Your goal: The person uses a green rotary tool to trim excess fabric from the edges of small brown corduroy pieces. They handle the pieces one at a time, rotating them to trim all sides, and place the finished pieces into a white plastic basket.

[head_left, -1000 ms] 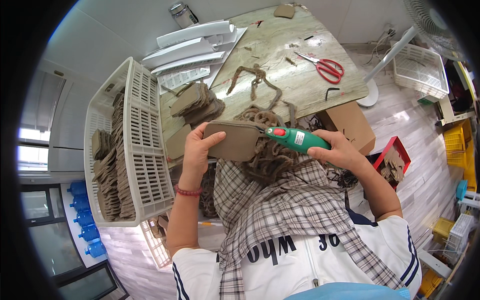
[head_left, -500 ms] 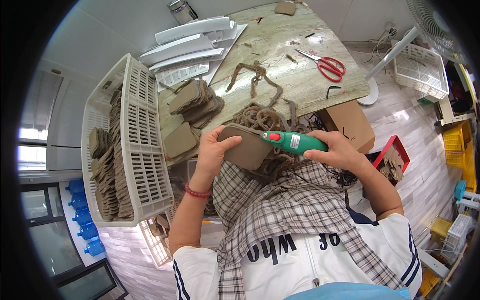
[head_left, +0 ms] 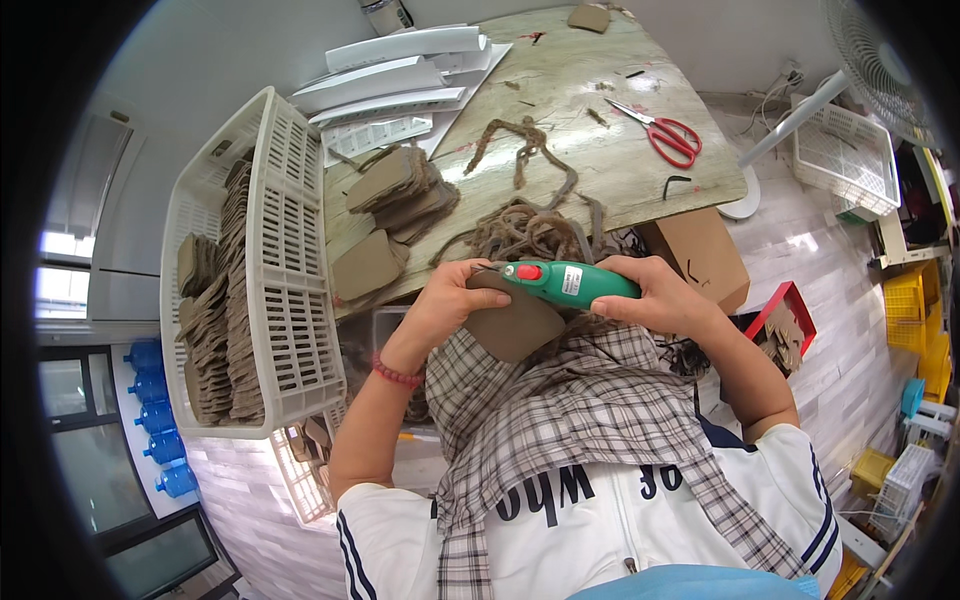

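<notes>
My left hand [head_left: 447,305] pinches a brown, fuzzy-edged pad [head_left: 516,326] with rounded corners, thumb on top, above my lap. In my right hand [head_left: 655,295] is a green handheld electric cutter [head_left: 597,286] with a red switch. Its tip lies along the pad's upper edge, close to my left fingertips; the blade itself is too small to make out. Just beyond the pad, a tangle of brown trimmed strips [head_left: 527,232] hangs at the table's near edge. Similar pads are piled in a stack [head_left: 395,190] at the left, with another pad [head_left: 370,264] nearer me.
A white plastic crate [head_left: 292,340] of upright brown pads stands at the left. On the table [head_left: 560,75] lie papers [head_left: 400,85], red-handled scissors [head_left: 672,142] and a black hex key [head_left: 676,183]. At the right are a cardboard box [head_left: 705,255], a red box of scraps [head_left: 800,310] and a fan [head_left: 870,80].
The pad has turned in my left hand, its lower corner swinging toward me. The cutter has shifted slightly left, and its tip is now closer to my left fingers.
</notes>
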The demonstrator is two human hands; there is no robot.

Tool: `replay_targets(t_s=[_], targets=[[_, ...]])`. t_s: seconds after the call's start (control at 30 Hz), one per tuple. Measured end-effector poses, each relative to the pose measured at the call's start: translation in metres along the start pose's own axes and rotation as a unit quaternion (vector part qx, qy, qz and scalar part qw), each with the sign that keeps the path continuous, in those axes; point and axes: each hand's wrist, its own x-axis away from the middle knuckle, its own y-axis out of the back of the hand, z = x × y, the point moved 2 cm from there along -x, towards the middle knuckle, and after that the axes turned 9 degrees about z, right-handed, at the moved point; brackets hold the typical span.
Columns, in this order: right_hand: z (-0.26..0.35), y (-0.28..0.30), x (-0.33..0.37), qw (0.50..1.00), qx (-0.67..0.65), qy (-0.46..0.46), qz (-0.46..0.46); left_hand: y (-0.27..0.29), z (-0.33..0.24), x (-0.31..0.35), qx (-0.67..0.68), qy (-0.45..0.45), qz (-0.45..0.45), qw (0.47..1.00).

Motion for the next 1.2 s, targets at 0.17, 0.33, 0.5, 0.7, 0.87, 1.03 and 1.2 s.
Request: replay_targets(t_s=[0.17,0.33,0.5,0.7,0.87,1.03,1.2], targets=[[-0.008,-0.006,-0.002,0.995,-0.082,-0.037,-0.034,0.038,0.002,0.027,0.013,-0.08,-0.127,0.989],[-0.022,-0.006,0.005,0.99,-0.119,-0.035,-0.073,0.176,0.052,0.077,0.057,-0.166,-0.383,0.907],[-0.028,-0.002,0.011,0.987,-0.107,-0.043,-0.108,0.191,0.048,0.058,-0.393,-0.016,-0.515,0.762],[-0.026,-0.004,0.011,0.985,-0.103,-0.059,-0.123,0.237,-0.004,-0.018,-0.501,-0.11,-0.4,0.76],[-0.025,-0.007,0.015,0.982,-0.112,-0.06,-0.136,0.258,-0.02,-0.044,-0.349,0.019,-0.294,0.89],[-0.03,-0.005,0.018,0.981,-0.106,-0.05,-0.154,0.235,-0.034,-0.039,-0.499,-0.011,-0.34,0.797],[-0.021,-0.007,0.018,0.983,-0.099,-0.036,-0.153,0.211,-0.041,-0.013,-0.431,-0.046,-0.353,0.829]])
